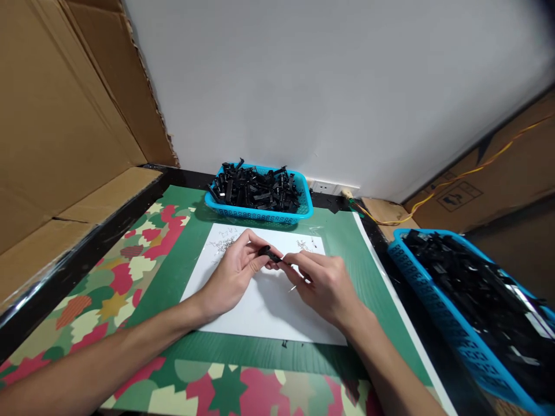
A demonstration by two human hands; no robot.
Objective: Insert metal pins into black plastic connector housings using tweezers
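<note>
Over a white sheet of paper (277, 315), my left hand (236, 270) is closed around a small black plastic part (269, 253), pinched between thumb and fingers. My right hand (323, 280) meets the part's right end, its thumb and index finger pressed together there. From under the right fingers sticks a thin silvery metal piece (293, 288); the rest of it is hidden in the hand. Many tiny metal pieces (223, 245) lie scattered on the paper's far left. A smaller cluster of tiny pieces (302, 247) lies at its far right.
A blue basket (260, 216) heaped with black plastic parts stands behind the paper, near the wall. Another blue basket (451, 332) of black parts is at the right. Cardboard (78, 115) walls the left side. Yellow cable (416, 205) runs from a wall socket (323, 187). A green mat (368, 289) covers the table.
</note>
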